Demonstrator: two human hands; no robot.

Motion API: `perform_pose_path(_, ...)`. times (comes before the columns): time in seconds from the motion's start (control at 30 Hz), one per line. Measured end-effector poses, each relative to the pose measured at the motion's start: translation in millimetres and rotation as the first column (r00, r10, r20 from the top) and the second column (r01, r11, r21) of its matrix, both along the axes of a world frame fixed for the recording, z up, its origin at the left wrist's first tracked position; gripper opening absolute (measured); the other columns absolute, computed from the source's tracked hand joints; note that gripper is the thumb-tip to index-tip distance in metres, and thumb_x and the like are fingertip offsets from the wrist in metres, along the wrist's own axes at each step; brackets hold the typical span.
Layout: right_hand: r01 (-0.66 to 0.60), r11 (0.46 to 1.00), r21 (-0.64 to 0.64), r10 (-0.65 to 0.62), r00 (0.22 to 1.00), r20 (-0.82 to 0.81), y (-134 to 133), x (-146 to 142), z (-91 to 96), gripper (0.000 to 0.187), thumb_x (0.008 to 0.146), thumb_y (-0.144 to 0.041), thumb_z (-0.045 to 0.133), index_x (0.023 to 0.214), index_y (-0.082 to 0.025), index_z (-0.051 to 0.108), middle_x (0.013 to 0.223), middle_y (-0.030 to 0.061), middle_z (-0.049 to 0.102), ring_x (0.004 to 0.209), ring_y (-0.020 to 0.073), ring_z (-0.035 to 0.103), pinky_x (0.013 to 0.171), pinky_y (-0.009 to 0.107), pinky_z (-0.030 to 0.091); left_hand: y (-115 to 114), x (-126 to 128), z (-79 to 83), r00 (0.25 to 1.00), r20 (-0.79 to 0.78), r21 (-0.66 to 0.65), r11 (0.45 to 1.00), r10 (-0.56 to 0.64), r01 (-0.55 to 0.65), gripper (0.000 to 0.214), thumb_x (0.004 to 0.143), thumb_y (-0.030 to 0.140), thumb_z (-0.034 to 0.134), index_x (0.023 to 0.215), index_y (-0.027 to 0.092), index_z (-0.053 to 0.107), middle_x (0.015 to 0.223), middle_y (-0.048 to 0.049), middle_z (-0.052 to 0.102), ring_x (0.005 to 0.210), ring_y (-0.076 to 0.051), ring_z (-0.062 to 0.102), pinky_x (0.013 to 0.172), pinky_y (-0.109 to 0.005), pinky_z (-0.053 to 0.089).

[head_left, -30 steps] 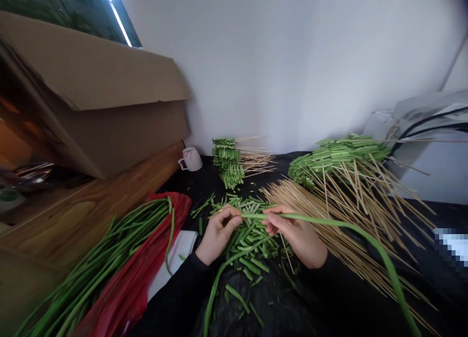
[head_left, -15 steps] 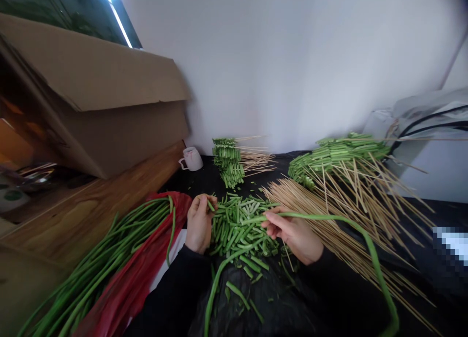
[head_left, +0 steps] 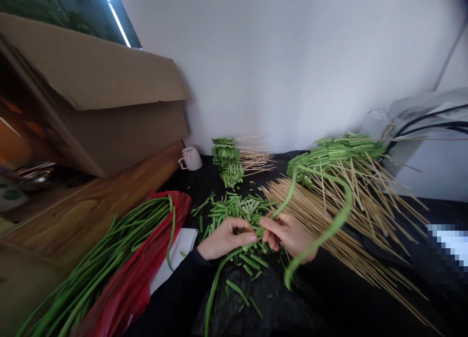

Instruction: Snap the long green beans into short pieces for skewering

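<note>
My right hand (head_left: 287, 234) pinches a long green bean (head_left: 345, 208) near one end; the rest loops up and back over the wrist. My left hand (head_left: 230, 237) meets it, thumb and fingers closed at the bean's short end, partly hidden by the fingers. Under both hands lies a heap of short bean pieces (head_left: 234, 208) on a black plastic sheet (head_left: 278, 307). Another long bean (head_left: 214, 288) trails from the heap toward me.
A red plastic bag (head_left: 137, 264) of long beans (head_left: 109, 249) lies at left. Bamboo skewers (head_left: 329, 229) spread at right. Skewered bean stacks (head_left: 228, 161) and a larger skewered pile (head_left: 340, 154) stand behind. A mug (head_left: 190, 159) and a cardboard box (head_left: 120, 127) are at left.
My left hand has moved right and in to my right hand; the short piece it held is gone from its fingers. The long bean's free part has swung up and inward.
</note>
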State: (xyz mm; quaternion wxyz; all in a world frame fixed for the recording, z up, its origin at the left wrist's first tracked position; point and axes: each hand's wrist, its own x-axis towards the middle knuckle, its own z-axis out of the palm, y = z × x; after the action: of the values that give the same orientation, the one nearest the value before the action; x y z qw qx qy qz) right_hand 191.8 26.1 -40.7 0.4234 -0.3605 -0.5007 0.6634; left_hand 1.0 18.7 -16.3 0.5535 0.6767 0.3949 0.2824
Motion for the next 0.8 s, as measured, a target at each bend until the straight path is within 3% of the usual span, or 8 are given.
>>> perform_pose_path(0.13,-0.008,1.0,0.009,0.008,0.999,-0.032,-2.1,-0.7,0.4,0.041,0.076,-0.056,0.066,0.072,-0.016,0.057,0.056,-0.0004,0.064,0.036,0.006,0.047,0.033,0.017,0.03,1.2,0.0,-3.0,0.992,0.044,-0.047,0.993,0.114,-0.112,0.04,0.075,0.05,0.07,0.068,0.011,0.062,0.056,0.0011,0.054,0.047,-0.006,0.036,0.045,-0.02,0.023)
perform_pose_path(0.27,-0.173,0.985,0.0,0.172,0.982,0.076,-10.1,-3.4,3.9,0.04,0.081,-0.055,0.06,0.076,-0.015,0.06,0.05,-0.0019,0.061,0.029,0.0041,0.037,0.029,0.016,0.019,5.5,1.9,-11.3,0.959,0.144,-0.099,0.968,0.243,-0.23,0.041,0.076,0.051,0.07,0.068,0.012,0.058,0.051,0.0047,0.048,0.041,-0.003,0.026,0.042,-0.02,0.015)
perform_pose_path(0.37,-0.266,0.964,-0.005,0.264,0.953,0.147,-17.7,-9.4,5.1,0.035,0.077,-0.049,0.065,0.071,-0.015,0.058,0.051,-0.0008,0.062,0.029,0.0041,0.036,0.029,0.017,0.021,7.5,4.8,-16.3,0.945,0.184,-0.123,0.96,0.272,-0.253,0.041,0.075,0.051,0.07,0.069,0.012,0.057,0.053,0.0042,0.051,0.041,-0.003,0.024,0.041,-0.02,0.014)
perform_pose_path(0.5,-0.287,0.958,-0.007,0.285,0.948,0.14,-22.5,-16.8,2.6,0.028,0.081,-0.043,0.059,0.073,-0.015,0.058,0.052,-0.0006,0.063,0.03,0.0047,0.038,0.03,0.018,0.022,6.9,6.0,-18.2,0.947,0.184,-0.097,0.963,0.264,-0.25,0.04,0.077,0.05,0.069,0.069,0.012,0.057,0.055,0.003,0.052,0.044,-0.004,0.03,0.043,-0.02,0.017)
perform_pose_path(0.6,-0.238,0.97,0.048,0.227,0.959,0.168,-22.2,-17.4,2.6,0.025,0.084,-0.038,0.054,0.072,-0.017,0.056,0.05,-0.0022,0.059,0.031,0.0049,0.037,0.033,0.018,0.024,5.0,4.8,-15.6,0.952,0.178,-0.074,0.968,0.251,-0.241,0.039,0.078,0.048,0.068,0.071,0.012,0.058,0.056,0.0024,0.052,0.046,-0.005,0.032,0.046,-0.02,0.019)
perform_pose_path(0.7,-0.13,0.971,0.203,0.066,0.954,0.293,-22.5,-15.4,5.2,0.022,0.084,-0.032,0.053,0.066,-0.019,0.052,0.046,-0.0042,0.054,0.034,0.0065,0.039,0.039,0.02,0.03,2.5,4.5,-11.2,0.958,0.149,-0.045,0.969,0.246,-0.241,0.039,0.077,0.049,0.069,0.069,0.011,0.059,0.052,0.0052,0.045,0.045,-0.004,0.027,0.045,-0.021,0.018)
perform_pose_path(0.8,-0.063,0.89,0.452,-0.143,0.902,0.408,-24.8,-14.0,6.8,0.023,0.082,-0.023,0.052,0.06,-0.02,0.046,0.047,-0.0047,0.048,0.042,0.0081,0.043,0.046,0.021,0.032,0.9,4.7,-7.9,0.965,0.123,-0.013,0.973,0.23,-0.23,0.04,0.077,0.048,0.069,0.066,0.011,0.058,0.049,0.0071,0.039,0.044,-0.004,0.026,0.045,-0.021,0.017)
